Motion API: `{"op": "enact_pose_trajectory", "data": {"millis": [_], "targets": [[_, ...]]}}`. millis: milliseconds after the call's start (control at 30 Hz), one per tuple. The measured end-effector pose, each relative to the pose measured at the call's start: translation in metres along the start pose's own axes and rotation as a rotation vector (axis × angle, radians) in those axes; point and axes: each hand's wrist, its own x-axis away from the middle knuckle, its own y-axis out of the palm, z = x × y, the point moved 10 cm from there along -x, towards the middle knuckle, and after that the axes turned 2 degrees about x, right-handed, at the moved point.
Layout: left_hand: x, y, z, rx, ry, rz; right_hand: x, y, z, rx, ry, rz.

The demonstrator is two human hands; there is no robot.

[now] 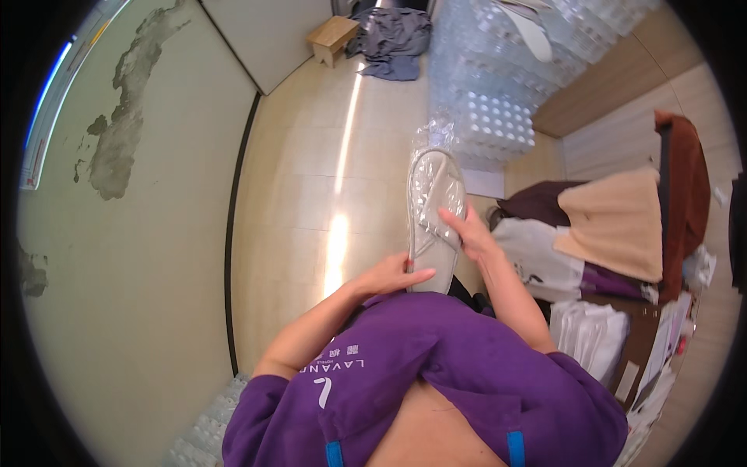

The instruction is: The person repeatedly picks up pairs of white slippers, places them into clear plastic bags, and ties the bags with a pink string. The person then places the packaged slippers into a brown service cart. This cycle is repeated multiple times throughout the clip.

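Note:
A pale grey slipper (432,233) in a clear plastic wrapper is held out before my waist, toe end pointing away from me. The loose end of the clear wrapper (435,131) sticks out past the toe. My left hand (390,274) grips the heel end from the left, its thumb lying across the sole. On the right edge, near the strap, my right hand (474,233) holds the slipper with the thumb on top. Whether a second slipper lies beneath it, I cannot tell.
Shrink-wrapped bottle packs (499,125) are stacked ahead right, with a white slipper (531,35) on top. Beside my right arm are a beige towel (618,225), brown cloth (691,198) and white folded items (589,335). A small wooden stool (332,35) and dark cloth (397,41) stand beyond. A stained wall (175,233) runs left.

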Motion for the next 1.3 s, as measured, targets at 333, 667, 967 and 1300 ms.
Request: {"op": "enact_pose_trajectory", "data": {"millis": [333, 667, 967, 1300], "targets": [[-0.097, -0.229, -0.004, 0.712, 0.08, 0.529, -0.129, 0.119, 0.008, 0.294, 0.116, -0.472], [-0.176, -0.472, 0.039, 1.118, 0.331, 0.929, -0.319, 0.124, -0.165, 0.963, -0.648, 0.106], [-0.334, -0.557, 0.125, 0.893, 0.353, 0.712, -0.488, 0.114, -0.132, 0.184, 0.151, 0.014], [-0.438, -0.646, 0.191, 1.0, 0.221, 0.323, -0.638, 0.185, -0.231, 0.126, 0.115, 0.316]]}}
